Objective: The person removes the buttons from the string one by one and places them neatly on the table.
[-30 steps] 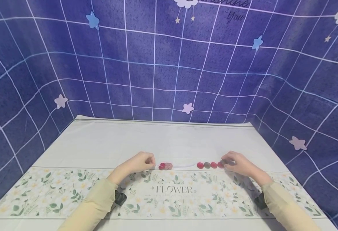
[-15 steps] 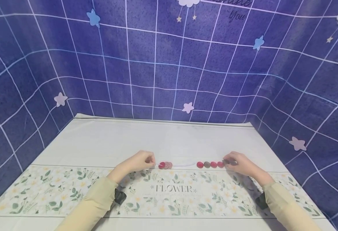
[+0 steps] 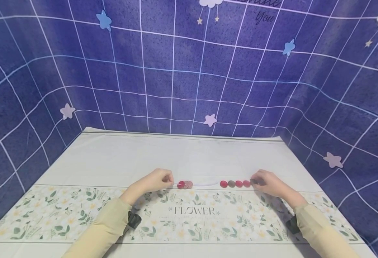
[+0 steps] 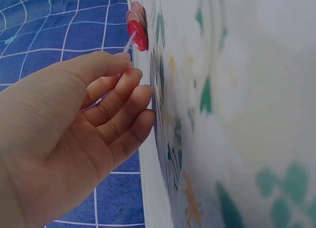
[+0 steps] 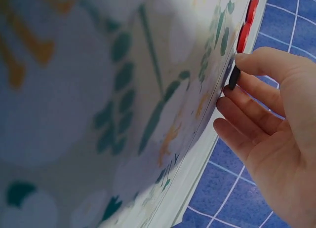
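Note:
My left hand (image 3: 156,180) pinches the end of a thin pale string (image 4: 129,42) between thumb and forefinger, its other fingers loosely curled. A red button (image 4: 137,35) and pinkish buttons (image 3: 188,184) sit on that string just right of the fingertips. The string (image 3: 205,185) runs on rightward over the white cloth toward a row of buttons. At the right end of this row, thumb and fingers of my right hand (image 3: 268,182) pinch a dark button (image 5: 234,78), partly hidden by them.
The row holds red buttons (image 3: 239,184) and a dark grey-green button (image 3: 231,184), lying flat. Beneath is a white tablecloth (image 3: 176,154) with a floral band (image 3: 192,229). Blue gridded curtains (image 3: 189,71) close off the back and both sides.
My right hand has shifted slightly right at the row's end, so the rightmost red button shows more fully. My left hand keeps its pinch on the string in the same place.

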A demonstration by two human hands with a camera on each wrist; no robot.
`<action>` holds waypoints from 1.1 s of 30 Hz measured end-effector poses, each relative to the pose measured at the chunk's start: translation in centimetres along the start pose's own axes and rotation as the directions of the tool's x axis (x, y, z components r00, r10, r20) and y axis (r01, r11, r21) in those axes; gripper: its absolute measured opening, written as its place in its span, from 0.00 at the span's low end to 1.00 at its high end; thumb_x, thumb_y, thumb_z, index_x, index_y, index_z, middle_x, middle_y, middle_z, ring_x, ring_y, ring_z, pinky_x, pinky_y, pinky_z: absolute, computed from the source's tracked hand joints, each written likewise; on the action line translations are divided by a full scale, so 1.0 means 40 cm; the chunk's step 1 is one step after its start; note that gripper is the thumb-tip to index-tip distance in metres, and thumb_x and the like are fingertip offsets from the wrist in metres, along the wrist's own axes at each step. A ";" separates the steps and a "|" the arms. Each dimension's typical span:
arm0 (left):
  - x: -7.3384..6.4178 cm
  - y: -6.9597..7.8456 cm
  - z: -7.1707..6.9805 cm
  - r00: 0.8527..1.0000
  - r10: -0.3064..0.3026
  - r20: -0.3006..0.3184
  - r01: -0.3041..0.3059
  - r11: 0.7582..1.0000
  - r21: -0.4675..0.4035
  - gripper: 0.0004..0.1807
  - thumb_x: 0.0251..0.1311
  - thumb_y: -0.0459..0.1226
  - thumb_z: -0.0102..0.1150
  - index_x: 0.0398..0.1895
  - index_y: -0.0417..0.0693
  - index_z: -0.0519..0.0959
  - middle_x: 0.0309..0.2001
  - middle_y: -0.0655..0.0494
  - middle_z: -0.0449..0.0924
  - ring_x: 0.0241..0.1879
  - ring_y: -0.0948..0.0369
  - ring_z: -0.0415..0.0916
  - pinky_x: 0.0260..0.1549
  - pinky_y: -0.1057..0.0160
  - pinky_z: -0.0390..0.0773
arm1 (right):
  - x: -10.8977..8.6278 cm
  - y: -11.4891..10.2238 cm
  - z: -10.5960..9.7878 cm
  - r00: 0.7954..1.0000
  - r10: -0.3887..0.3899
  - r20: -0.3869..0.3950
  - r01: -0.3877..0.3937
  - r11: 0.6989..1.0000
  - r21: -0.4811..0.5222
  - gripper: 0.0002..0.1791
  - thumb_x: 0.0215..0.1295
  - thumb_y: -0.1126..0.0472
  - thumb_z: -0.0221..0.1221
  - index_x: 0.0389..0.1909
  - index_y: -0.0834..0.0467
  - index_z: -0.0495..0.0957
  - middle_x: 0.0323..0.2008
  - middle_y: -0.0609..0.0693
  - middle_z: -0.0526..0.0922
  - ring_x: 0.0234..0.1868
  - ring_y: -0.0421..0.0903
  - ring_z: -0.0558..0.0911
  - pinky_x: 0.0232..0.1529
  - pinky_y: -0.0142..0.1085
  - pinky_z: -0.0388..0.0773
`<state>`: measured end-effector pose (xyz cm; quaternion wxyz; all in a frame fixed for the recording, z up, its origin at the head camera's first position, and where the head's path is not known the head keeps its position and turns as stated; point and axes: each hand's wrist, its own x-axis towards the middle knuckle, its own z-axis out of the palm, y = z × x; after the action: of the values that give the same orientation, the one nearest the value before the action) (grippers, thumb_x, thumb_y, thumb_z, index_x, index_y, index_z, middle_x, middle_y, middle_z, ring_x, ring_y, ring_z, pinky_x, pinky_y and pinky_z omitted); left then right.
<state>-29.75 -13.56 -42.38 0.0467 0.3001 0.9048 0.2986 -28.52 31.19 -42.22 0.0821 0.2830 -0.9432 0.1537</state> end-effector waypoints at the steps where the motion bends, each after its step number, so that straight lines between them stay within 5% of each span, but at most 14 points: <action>1: 0.000 0.001 0.000 1.000 -0.001 -0.001 0.001 1.000 0.001 0.02 0.56 0.35 0.58 0.28 0.51 0.76 0.24 0.64 0.75 0.26 0.66 0.69 0.35 0.65 0.72 | 0.000 0.000 0.001 1.000 -0.002 -0.003 0.002 1.000 -0.002 0.14 0.52 0.66 0.64 0.41 0.63 0.79 0.37 0.52 0.81 0.42 0.54 0.80 0.48 0.49 0.75; 33: -0.003 0.014 -0.002 1.000 -0.023 0.004 0.023 1.000 -0.007 0.03 0.57 0.35 0.59 0.27 0.50 0.76 0.22 0.63 0.72 0.25 0.65 0.68 0.33 0.65 0.71 | -0.005 -0.004 0.001 0.998 0.056 0.025 -0.057 0.998 0.028 0.17 0.51 0.64 0.65 0.44 0.62 0.79 0.39 0.52 0.80 0.44 0.54 0.80 0.51 0.50 0.74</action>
<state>-29.38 -13.32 -42.02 0.0530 0.2902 0.9069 0.3007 -28.27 31.13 -42.27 0.0623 0.2591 -0.9494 0.1663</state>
